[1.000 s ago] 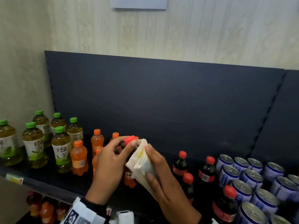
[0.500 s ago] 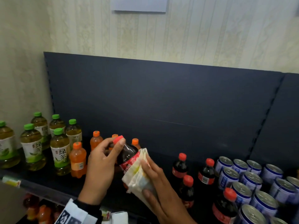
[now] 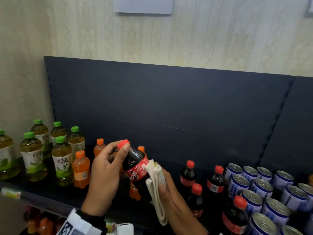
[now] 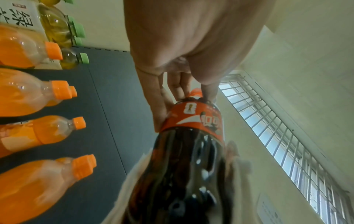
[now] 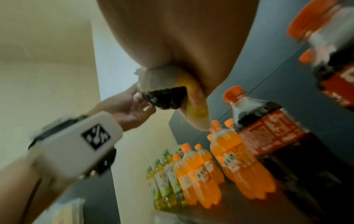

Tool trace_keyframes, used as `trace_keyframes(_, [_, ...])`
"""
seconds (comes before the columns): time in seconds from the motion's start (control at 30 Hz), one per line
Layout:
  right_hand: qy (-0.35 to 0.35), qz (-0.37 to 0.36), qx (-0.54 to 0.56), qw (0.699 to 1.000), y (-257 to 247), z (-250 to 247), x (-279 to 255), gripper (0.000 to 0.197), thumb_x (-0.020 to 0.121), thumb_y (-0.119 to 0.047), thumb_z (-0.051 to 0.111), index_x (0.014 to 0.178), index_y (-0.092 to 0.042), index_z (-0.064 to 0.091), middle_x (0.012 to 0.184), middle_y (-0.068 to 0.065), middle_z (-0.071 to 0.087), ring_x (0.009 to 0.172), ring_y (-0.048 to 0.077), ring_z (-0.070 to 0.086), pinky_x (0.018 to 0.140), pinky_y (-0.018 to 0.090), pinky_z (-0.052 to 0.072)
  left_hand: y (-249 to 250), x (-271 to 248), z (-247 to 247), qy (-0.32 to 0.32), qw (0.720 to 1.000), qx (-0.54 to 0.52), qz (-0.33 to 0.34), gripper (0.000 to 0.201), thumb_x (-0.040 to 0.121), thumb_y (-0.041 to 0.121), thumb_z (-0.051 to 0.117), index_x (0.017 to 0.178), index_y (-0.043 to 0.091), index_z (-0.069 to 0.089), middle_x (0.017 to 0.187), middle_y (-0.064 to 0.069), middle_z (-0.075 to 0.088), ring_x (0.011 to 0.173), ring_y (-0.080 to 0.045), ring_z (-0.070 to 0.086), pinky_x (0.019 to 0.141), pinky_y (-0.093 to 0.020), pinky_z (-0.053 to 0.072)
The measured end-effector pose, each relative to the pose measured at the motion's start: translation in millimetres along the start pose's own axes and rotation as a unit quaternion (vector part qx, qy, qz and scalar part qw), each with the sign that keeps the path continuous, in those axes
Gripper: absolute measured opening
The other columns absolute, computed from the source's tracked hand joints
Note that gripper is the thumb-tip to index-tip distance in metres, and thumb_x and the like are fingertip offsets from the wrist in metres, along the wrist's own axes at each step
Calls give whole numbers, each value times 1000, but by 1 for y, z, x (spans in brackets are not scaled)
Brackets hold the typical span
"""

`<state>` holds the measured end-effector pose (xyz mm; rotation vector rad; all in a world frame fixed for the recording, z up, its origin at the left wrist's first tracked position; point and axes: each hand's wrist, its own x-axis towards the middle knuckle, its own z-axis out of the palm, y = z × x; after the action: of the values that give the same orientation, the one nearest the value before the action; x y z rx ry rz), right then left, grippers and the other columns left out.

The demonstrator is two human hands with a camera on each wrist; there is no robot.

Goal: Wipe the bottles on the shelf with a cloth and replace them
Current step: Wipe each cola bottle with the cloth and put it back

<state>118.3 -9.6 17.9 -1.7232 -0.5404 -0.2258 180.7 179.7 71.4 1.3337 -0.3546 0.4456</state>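
A dark cola bottle (image 3: 136,168) with a red cap and red label is held tilted above the shelf, in front of the orange bottles. My left hand (image 3: 108,168) pinches its cap and neck from the left, fingers curled. In the left wrist view the cola bottle (image 4: 191,151) fills the middle, with the left hand (image 4: 184,89) gripping its top. My right hand (image 3: 167,189) holds a folded white cloth (image 3: 156,185) against the bottle's right side and lower body. The right wrist view shows the cloth (image 5: 166,81) wrapped on the bottle's base.
Green tea bottles (image 3: 61,160) and orange soda bottles (image 3: 81,168) stand at the left on the dark shelf (image 3: 50,192). More cola bottles (image 3: 216,180) and blue-and-white cans (image 3: 250,182) stand at the right. A dark back panel (image 3: 169,107) rises behind. Lower shelves hold more bottles.
The cloth has slid down from the bottle's cap and neck to its lower body, uncovering the label. The left hand has kept its hold on the cap.
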Motion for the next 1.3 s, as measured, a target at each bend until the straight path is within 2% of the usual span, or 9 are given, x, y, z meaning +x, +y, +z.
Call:
trace_keyframes(0.13, [58, 101, 90, 989, -26, -11, 37, 34, 111, -45, 44, 124, -52, 74, 131, -18, 75, 124, -3, 67, 93, 8, 51, -5, -13, 16, -42, 999, -1, -4, 34, 85, 45, 64, 111, 24, 72, 102, 1, 80, 93, -10, 77, 75, -30, 64])
trace_keyframes(0.27, [87, 150, 150, 973, -30, -9, 42, 31, 97, -57, 56, 111, -45, 81, 100, -7, 84, 86, 2, 80, 66, 11, 57, -7, -15, 20, -50, 998, 36, 20, 30, 91, 47, 58, 111, 29, 72, 106, 9, 79, 100, -7, 74, 84, -25, 58])
trace_keyframes(0.47, [126, 212, 363, 899, -3, 12, 17, 49, 104, -46, 51, 143, -19, 65, 150, 20, 61, 124, 30, 70, 123, 55, 40, -3, 1, 2, 22, 999, 11, 48, 23, 94, 45, 57, 111, 37, 71, 110, 7, 77, 102, -11, 74, 88, -38, 57])
trace_keyframes(0.63, [185, 194, 381, 885, -3, 4, 37, 56, 108, -50, 42, 143, -12, 63, 107, 11, 82, 79, 20, 81, 61, 34, 62, -4, -12, 23, -9, 998, 39, 43, 31, 96, 49, 60, 124, 35, 66, 119, 7, 73, 115, -9, 69, 100, -40, 55])
trace_keyframes(0.73, [254, 129, 331, 900, -5, -1, 37, 49, 111, -45, 39, 151, -23, 55, 130, 6, 77, 117, 21, 76, 92, 41, 61, -8, -17, 29, -33, 998, 46, 7, 53, 83, 63, 63, 130, 39, 63, 130, 3, 64, 123, -14, 64, 105, -47, 54])
trace_keyframes(0.87, [256, 73, 228, 937, -11, 1, 25, 47, 104, -54, 44, 150, -52, 46, 137, -20, 70, 115, -5, 71, 77, 17, 61, -12, -22, 34, -45, 998, -34, -39, 52, 76, 45, 83, 123, 42, 61, 113, 0, 74, 101, -9, 76, 74, -24, 62])
trace_keyframes(1.03, [179, 4, 65, 982, -26, 1, 12, 43, 108, -41, 41, 120, -81, 52, 131, -47, 60, 128, -23, 52, 99, 2, 43, -13, -15, 23, -40, 988, -119, -86, 62, 73, 36, 79, 132, 27, 61, 121, 0, 75, 113, -19, 73, 82, -37, 64])
trace_keyframes(1.13, [130, -12, 24, 991, -33, -6, 9, 44, 111, -34, 40, 131, -71, 53, 137, -36, 62, 134, -14, 53, 104, 4, 40, -11, -17, 25, -52, 984, -146, -90, 50, 78, 33, 74, 124, 19, 62, 122, -5, 76, 107, -18, 76, 74, -28, 63])
trace_keyframes(1.3, [129, -60, 8, 990, -31, -3, 16, 45, 113, -31, 40, 157, -28, 37, 149, -15, 59, 145, 2, 50, 116, 16, 40, -5, -30, 43, -107, 991, -65, -37, 40, 94, 29, 63, 133, 23, 66, 131, -5, 70, 123, -17, 67, 106, -40, 52])
